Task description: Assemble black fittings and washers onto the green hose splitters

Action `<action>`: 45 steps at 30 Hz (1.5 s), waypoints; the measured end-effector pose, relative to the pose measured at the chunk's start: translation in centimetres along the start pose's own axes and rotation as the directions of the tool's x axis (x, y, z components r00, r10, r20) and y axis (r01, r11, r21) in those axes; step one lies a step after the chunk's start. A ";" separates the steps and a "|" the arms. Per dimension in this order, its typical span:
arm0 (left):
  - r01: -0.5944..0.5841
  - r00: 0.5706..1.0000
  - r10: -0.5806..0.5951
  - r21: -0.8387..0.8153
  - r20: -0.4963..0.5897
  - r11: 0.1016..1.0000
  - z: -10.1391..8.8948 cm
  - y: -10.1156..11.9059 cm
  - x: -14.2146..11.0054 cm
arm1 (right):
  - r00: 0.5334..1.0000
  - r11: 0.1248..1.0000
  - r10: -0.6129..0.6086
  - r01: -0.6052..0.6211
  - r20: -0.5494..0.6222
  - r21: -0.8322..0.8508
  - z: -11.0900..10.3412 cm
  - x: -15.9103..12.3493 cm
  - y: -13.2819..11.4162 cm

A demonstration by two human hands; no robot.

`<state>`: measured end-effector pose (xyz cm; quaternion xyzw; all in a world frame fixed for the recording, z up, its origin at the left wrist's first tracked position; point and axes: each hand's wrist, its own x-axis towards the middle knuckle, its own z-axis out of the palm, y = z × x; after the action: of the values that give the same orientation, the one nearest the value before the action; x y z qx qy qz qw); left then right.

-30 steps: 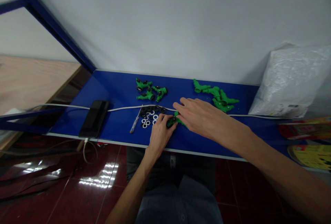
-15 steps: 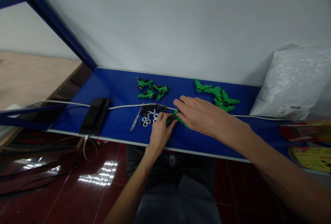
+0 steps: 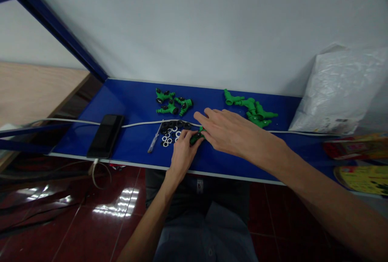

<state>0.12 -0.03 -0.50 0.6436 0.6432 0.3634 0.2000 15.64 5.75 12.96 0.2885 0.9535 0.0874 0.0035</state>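
Note:
My left hand (image 3: 182, 149) is closed on a green Y-shaped hose connector (image 3: 195, 138) with a black part on it, near the front of the blue shelf. My right hand (image 3: 218, 128) reaches in from the right and pinches the other end of the same connector, its fingers covering much of it. Left of my left hand lie several white rings (image 3: 165, 139) and a row of black ring caps (image 3: 172, 124). A small screwdriver (image 3: 154, 139) with a clear handle rests beside them.
Green Y connectors with black valves (image 3: 167, 108) lie at the back left; plain green ones (image 3: 251, 106) are piled at the back right. A white cable (image 3: 142, 123) crosses the blue shelf (image 3: 127, 96). A phone (image 3: 106, 136) lies left, a plastic-wrapped package (image 3: 336, 92) stands right.
My right hand has shifted slightly left over the connector, covering more of its right end. Both hands stay on it, and the view has moved a little.

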 end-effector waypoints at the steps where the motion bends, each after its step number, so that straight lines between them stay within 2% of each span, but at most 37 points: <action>1: 0.001 1.000 -0.001 0.000 0.000 1.000 0.0 0.0 0.0 | 1.000 1.000 -0.015 0.015 -0.007 0.016 0.0 -0.2 0.0; 6: 0.000 1.000 0.000 0.004 0.003 1.000 0.0 0.1 0.1 | 0.997 0.996 -0.063 0.065 -0.032 0.053 -0.2 -0.7 0.1; 10: -0.008 1.000 0.008 0.005 -0.004 1.000 0.0 0.1 0.1 | 0.999 0.999 -0.026 0.026 -0.019 0.018 -0.3 -0.5 -0.3; 12: -0.013 1.000 0.013 0.004 -0.006 1.000 0.0 0.0 0.1 | 1.000 1.000 -0.004 0.004 -0.011 0.023 0.0 -0.6 -0.4; 17: -0.017 1.000 0.017 0.002 -0.013 1.000 0.2 -0.3 0.0 | 0.997 0.996 -0.068 0.070 -0.048 0.057 1.1 -1.2 0.1; 19: -0.016 1.000 0.016 0.000 -0.016 1.000 0.3 -0.4 0.0 | 0.998 0.997 -0.053 0.054 -0.028 0.056 1.3 -1.1 0.2; 25: -0.012 1.000 0.012 -0.008 -0.016 1.000 0.3 -0.3 0.0 | 0.999 1.000 0.012 -0.012 0.030 0.010 0.8 -0.7 0.1; 30: -0.009 1.000 0.009 -0.010 -0.015 1.000 0.3 -0.4 0.0 | 0.999 0.998 -0.036 0.034 0.035 0.060 1.2 -1.3 0.3; 33: -0.007 1.000 0.007 -0.009 -0.010 1.000 0.3 -0.4 -0.1 | 1.000 0.999 -0.015 0.015 0.010 0.041 1.3 -1.3 0.3; 37: -0.008 1.000 0.008 -0.009 -0.003 1.000 0.2 -0.3 -0.1 | 1.000 1.000 0.002 -0.002 0.012 0.007 1.0 -1.1 0.0; 41: -0.005 1.000 0.005 -0.009 -0.005 1.000 0.1 -0.2 -0.1 | 0.998 0.996 -0.050 0.048 0.027 0.069 0.6 -1.4 -0.1; 45: -0.004 1.000 0.004 -0.009 -0.002 1.000 0.2 -0.3 -0.1 | 0.998 0.996 -0.066 0.066 -0.012 0.058 0.1 -1.4 -0.2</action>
<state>0.07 -0.03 -0.94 0.6437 0.6403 0.3674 0.2017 16.72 4.77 12.80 0.2564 0.9646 0.0606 -0.0068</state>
